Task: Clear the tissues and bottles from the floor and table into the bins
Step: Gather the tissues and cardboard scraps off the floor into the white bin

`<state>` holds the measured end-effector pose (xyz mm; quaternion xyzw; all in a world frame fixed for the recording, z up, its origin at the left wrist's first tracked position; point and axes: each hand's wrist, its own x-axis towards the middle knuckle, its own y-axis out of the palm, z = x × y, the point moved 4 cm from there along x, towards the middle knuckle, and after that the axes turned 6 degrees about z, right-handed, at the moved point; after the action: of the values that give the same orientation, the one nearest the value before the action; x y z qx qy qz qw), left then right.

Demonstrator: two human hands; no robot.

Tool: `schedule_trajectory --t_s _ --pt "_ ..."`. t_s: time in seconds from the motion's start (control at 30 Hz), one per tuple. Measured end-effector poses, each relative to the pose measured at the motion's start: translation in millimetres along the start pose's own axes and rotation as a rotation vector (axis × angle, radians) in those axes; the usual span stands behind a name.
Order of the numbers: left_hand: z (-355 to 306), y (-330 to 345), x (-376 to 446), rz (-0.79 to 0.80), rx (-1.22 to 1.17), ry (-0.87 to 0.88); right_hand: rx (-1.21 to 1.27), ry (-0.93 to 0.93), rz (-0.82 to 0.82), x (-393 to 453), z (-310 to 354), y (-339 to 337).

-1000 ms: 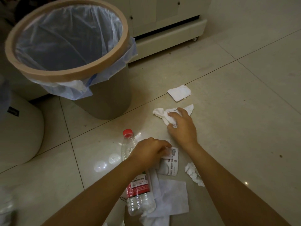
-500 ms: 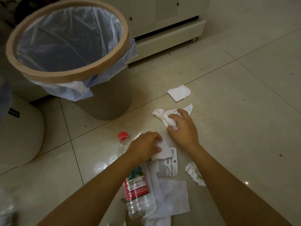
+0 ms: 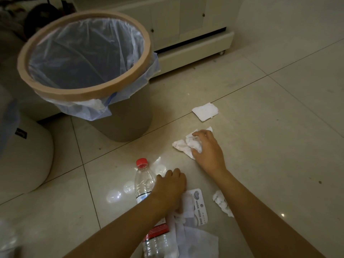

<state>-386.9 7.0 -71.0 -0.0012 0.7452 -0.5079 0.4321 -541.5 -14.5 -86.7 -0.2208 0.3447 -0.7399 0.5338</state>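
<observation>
A clear plastic bottle [image 3: 144,183] with a red cap and red label lies on the floor tiles. My left hand [image 3: 169,189] is curled beside it, fingers against its right side, with a strip of white tissue [image 3: 187,204] held under the palm. My right hand [image 3: 208,153] grips a crumpled white tissue [image 3: 183,145] on the floor further out. A folded tissue [image 3: 204,111] lies beyond it. There is a small crumpled tissue [image 3: 222,202] by my right forearm and a flat one [image 3: 199,243] under my left arm. The bin [image 3: 126,125], tan-rimmed with a blue liner, stands at the upper left.
A white printed card [image 3: 200,209] lies between my arms. A white cabinet base on castors [image 3: 195,51] runs behind the bin. A rounded white object [image 3: 26,157] sits at the left. Bare tiles stretch to the right.
My left hand has shifted left with its tissue, from over the card to the bottle's side. My right hand has closed tighter on the crumpled tissue. The view has dropped slightly.
</observation>
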Motion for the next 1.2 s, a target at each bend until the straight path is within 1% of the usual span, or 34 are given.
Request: schedule_trajectory --t_s 0.07,0.17,0.23,0.3,0.37,0.4,0.47,0.53,0.57,0.63,0.7,0.77,0.87,0.97,1.03,1.2 --pt "-4 5 -2 0.01 0.033 -0.01 -0.04 -0.037 0.013 -1 1 1" --pt "-6 8 -5 0.01 0.021 -0.005 -0.104 -0.093 0.035 1 3 1" --pt "-6 9 -7 0.004 0.022 0.013 -0.128 -0.137 0.003 6 5 -5" --pt "-6 8 -9 0.006 0.002 0.037 -0.113 -0.157 -0.073 16 10 -17" --pt "-4 3 -11 0.011 -0.077 0.056 -0.055 -0.132 -0.154 31 15 -31" --pt "-1 -1 -13 0.01 -0.152 0.049 -0.019 -0.115 -0.184 39 17 -37" --pt "12 -9 -12 -0.016 -0.401 0.002 0.049 -0.088 -0.203 55 19 -42" --pt "29 -17 -10 -0.074 -0.697 -0.061 0.075 -0.06 -0.148 69 15 -39" --pt "38 -22 -9 -0.101 -0.798 -0.085 0.055 -0.048 -0.101 75 11 -35" --pt "52 -27 -5 -0.093 -0.947 -0.124 -0.125 -0.032 -0.027 86 3 -28" --pt "61 -28 -1 -0.033 -1.043 -0.155 -0.285 0.011 -0.015 90 -3 -24" --pt "65 -26 0 0.02 -1.094 -0.169 -0.289 0.067 -0.031 91 -3 -26" --pt "67 -24 0 0.058 -1.184 -0.166 -0.271 0.134 -0.045 99 -4 -33" --pt "70 -24 0 0.102 -1.266 -0.15 -0.284 0.218 0.005 115 -9 -37" --pt "72 -23 1 0.112 -1.289 -0.134 -0.321 0.269 0.073 126 -13 -40" --pt "75 -17 3 0.071 -1.136 -0.138 -0.42 0.371 0.335 144 -30 -39"
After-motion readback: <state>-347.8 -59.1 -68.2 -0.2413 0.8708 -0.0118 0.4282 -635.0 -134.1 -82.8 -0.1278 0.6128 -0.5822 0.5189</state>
